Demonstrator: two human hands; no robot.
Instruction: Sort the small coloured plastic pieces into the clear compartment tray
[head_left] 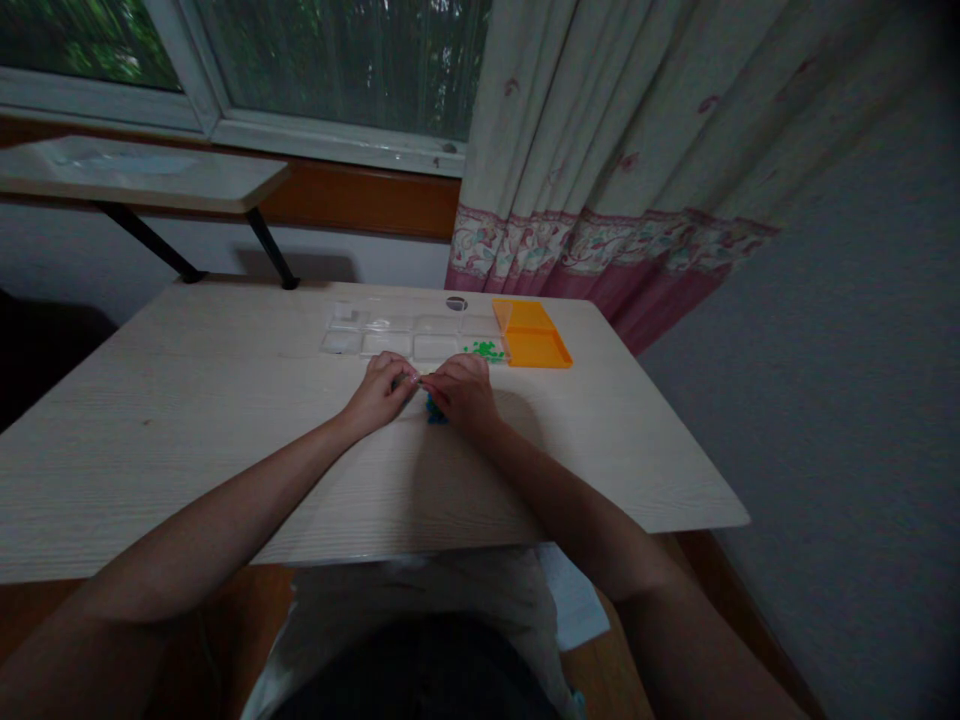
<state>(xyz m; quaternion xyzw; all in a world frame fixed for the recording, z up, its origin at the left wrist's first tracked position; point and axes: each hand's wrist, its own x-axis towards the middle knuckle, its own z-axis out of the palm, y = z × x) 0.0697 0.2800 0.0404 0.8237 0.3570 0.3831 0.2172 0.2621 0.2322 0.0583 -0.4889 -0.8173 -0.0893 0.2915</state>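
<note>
My left hand [381, 393] and my right hand [466, 393] meet over the table, fingertips nearly touching. Both are closed in a pinch, and whatever lies between the fingers is too small to make out. Some small blue pieces [436, 412] show beneath my right hand, which partly covers them. Just beyond the hands lies a clear plastic compartment tray [413, 335]. Small green pieces [487, 350] fill part of its near right compartment.
An orange two-part case [536, 347] lies against the tray's right end. Behind the tray is a round hole [456, 303] in the table [225, 430]. A raised shelf [225, 190] stands at the back left; a curtain [555, 180] hangs behind the table.
</note>
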